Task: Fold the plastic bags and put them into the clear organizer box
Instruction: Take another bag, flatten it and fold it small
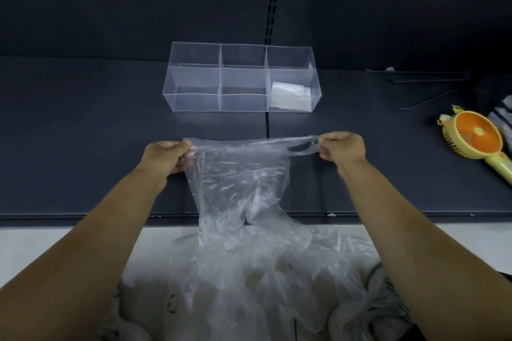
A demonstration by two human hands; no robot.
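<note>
A clear plastic bag hangs stretched between both hands above the dark shelf. My left hand grips its left top corner, and my right hand pinches the handle loop at the right. The bag's lower end trails down past the shelf edge. Beyond my hands stands the clear organizer box, divided into several compartments. One folded bag lies in its near right compartment; the others look bare. More loose clear bags are heaped below, near my lap.
A yellow and orange hand-held fan lies on the dark shelf at the right. Thin metal rods and dark items sit at the far right. The shelf's front edge runs across, with pale floor beneath.
</note>
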